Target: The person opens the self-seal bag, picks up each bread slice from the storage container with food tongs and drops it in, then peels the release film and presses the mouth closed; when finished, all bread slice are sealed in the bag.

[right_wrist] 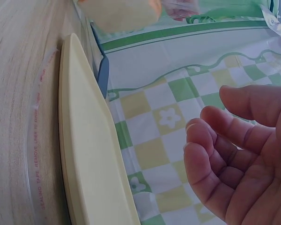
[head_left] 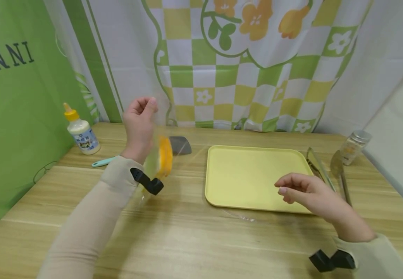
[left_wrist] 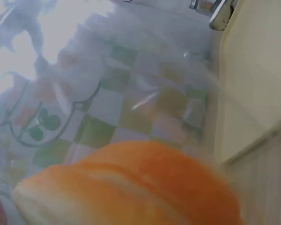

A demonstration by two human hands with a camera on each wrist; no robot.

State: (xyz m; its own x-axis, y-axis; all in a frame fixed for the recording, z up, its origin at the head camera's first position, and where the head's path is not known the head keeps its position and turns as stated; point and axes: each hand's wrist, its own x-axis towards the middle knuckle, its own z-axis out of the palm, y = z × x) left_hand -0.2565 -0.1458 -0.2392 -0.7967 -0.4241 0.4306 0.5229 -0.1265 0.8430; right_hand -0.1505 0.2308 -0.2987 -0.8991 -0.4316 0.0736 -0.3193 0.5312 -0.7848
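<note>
My left hand [head_left: 140,124] is raised over the left part of the table, thumb and fingertips pinching a clear plastic bag [left_wrist: 145,93]. An orange-brown bread bun [head_left: 165,157] hangs beneath that hand, by the wrist, and fills the bottom of the left wrist view. In the right wrist view the bun's pale side shows at the top. My right hand [head_left: 309,193] hovers over the front right corner of the yellow tray [head_left: 254,174]. Its fingers are loosely curled, with nothing between them. A clear strip with red print [right_wrist: 36,145] lies along the tray's front edge.
A spatula with a grey blade [head_left: 180,145] and teal handle [head_left: 102,162] lies behind the left arm. A yellow-capped bottle [head_left: 84,135] stands at the far left. Right of the tray are tongs [head_left: 318,166], a metal spoon [head_left: 337,164] and a lidded jar [head_left: 355,147].
</note>
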